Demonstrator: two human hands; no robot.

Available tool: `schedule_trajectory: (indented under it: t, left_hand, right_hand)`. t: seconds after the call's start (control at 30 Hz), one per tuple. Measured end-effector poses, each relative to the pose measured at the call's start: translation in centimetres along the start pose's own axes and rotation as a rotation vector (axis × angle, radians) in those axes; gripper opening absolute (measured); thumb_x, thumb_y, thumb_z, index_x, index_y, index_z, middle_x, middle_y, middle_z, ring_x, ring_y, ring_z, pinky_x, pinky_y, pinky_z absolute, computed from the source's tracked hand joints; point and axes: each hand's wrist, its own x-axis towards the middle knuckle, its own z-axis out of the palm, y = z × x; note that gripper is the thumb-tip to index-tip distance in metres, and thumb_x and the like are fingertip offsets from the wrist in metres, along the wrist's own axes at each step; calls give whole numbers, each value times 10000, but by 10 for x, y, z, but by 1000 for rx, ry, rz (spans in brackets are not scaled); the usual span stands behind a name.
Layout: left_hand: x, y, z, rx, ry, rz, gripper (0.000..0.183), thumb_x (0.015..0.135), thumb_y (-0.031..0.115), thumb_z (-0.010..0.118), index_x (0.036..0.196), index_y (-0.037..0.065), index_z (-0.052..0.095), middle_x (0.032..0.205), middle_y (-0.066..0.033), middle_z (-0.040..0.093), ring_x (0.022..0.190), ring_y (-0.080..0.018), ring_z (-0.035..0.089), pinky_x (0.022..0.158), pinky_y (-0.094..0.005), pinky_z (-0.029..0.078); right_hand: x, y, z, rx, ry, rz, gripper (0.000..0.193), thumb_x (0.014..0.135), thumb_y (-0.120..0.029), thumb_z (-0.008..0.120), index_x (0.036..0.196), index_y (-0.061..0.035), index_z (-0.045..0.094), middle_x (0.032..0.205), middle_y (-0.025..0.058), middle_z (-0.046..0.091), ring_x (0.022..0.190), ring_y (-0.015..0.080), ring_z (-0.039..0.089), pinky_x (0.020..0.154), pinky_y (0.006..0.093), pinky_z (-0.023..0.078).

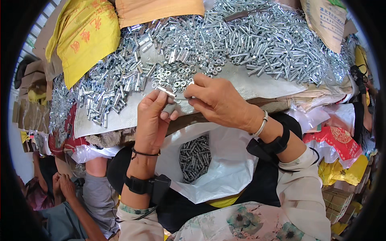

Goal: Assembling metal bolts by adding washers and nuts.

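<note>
Both my hands meet above the near edge of the work surface. Between the thumb and fingers of my left hand is a shiny metal sleeve; grey coverings show on some fingertips. My right hand pinches a thin metal bolt, its tip close to the sleeve; whether the two touch, I cannot tell. Just beyond my fingers lie loose washers and nuts. Below my hands, an open white plastic bag rests in my lap, with many assembled bolts inside.
Metal sleeves are heaped to the left, long bolts to the right. A yellow sack and an orange sheet overlap the pile's far side. Another person's hands are at lower left. A red package lies at right.
</note>
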Motion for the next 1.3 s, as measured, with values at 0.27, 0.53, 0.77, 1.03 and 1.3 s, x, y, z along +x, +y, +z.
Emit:
schedule_trajectory:
  t: [0.27, 0.53, 0.77, 1.03, 1.3]
  left_hand:
    - [-2, -5, 6, -15, 4, -52, 103, 960, 93, 561, 976, -8, 574, 770, -16, 567, 550, -47, 471, 594, -251, 500]
    - [-4, -9, 5, -19, 5, -88, 98, 953, 81, 566, 982, -12, 573, 776, -18, 567, 563, -46, 497, 624, -251, 544]
    - [-2, -6, 2, -85, 89, -60, 116, 964, 92, 542, 993, -18, 567, 801, -43, 586, 587, -55, 516, 610, -274, 561]
    - [-10, -2, 13, 224, 71, -127, 156, 968, 118, 540, 1049, -8, 585, 793, -49, 602, 531, -37, 430, 501, -222, 433]
    - [-7, -3, 4, 169, 39, -193, 129, 952, 130, 561, 1001, 13, 586, 782, -53, 595, 564, -31, 468, 452, -173, 376]
  right_hand:
    - [-3, -3, -2, -70, -46, 52, 88, 797, -65, 611, 841, -23, 548, 800, 142, 518, 705, 350, 588, 603, 435, 470]
    - [-7, -1, 8, -25, -3, 30, 95, 821, -51, 616, 904, -26, 579, 811, 140, 502, 648, 328, 552, 567, 406, 417]
    - [-8, 0, 6, 86, -53, 53, 94, 815, -48, 619, 903, -27, 594, 796, 133, 543, 692, 305, 573, 585, 370, 431]
    - [-7, 4, -1, -4, 117, 94, 118, 803, -46, 649, 918, -32, 628, 777, 120, 518, 672, 284, 551, 595, 371, 410]
    - [-13, 10, -7, 117, -144, 41, 117, 815, -20, 643, 929, -15, 617, 784, 108, 530, 664, 251, 572, 583, 347, 420]
